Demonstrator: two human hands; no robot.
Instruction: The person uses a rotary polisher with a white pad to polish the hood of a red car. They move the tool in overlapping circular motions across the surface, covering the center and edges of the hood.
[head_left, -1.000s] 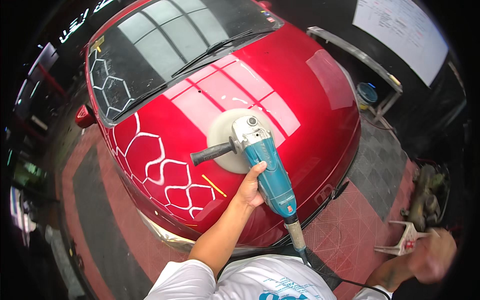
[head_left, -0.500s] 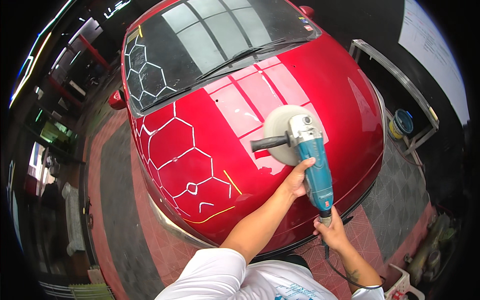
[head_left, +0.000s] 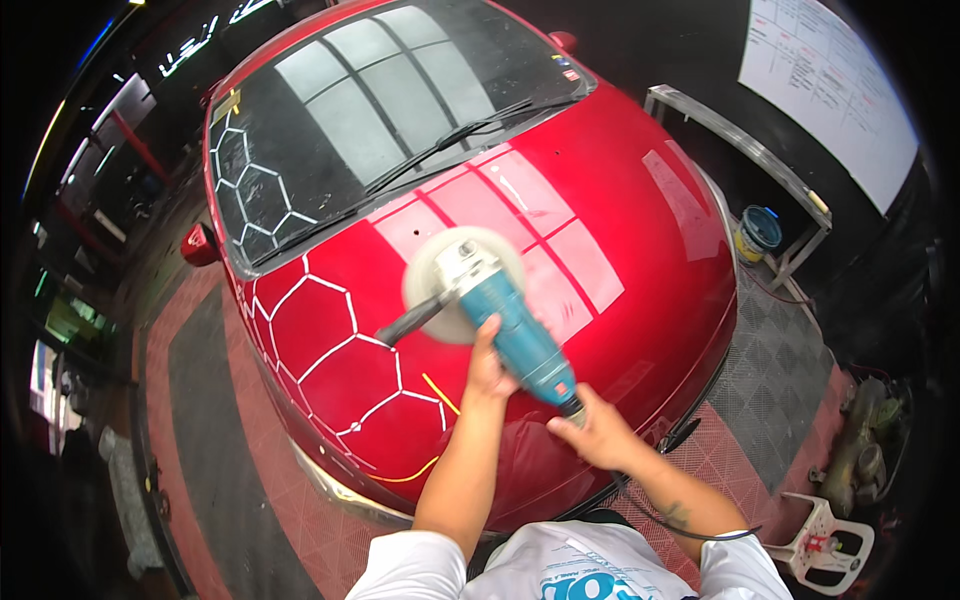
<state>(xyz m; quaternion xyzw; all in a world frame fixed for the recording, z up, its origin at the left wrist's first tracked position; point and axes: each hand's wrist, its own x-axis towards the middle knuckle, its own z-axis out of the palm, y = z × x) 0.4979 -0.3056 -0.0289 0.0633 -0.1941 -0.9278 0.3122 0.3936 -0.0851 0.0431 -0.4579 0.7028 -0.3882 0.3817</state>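
A teal electric polisher (head_left: 522, 348) with a silver head lies over the red car hood (head_left: 650, 270). Its round pale pad (head_left: 425, 290) is against the paint or just above it, left of the hood's middle; any gap is hidden. My left hand (head_left: 490, 368) grips the polisher's body from the left side. Around its rear end, by the cord, my right hand (head_left: 597, 430) is closed. Nobody holds the black side handle (head_left: 412, 320), which sticks out to the left. From the rear, a black cord (head_left: 655, 512) runs along my right forearm.
Beyond the hood are the windshield (head_left: 390, 90) and wipers (head_left: 450, 145). A metal rack (head_left: 740, 132) stands at right, with a bucket (head_left: 758, 235) beside it. Near the lower right corner is a white plastic stool (head_left: 825, 535). Hexagonal light reflections cross the hood's left side.
The polisher has moved left across the hood and tilted, its pad end now pointing further left. Both hands have travelled with it and kept their hold. The view has shifted somewhat too.
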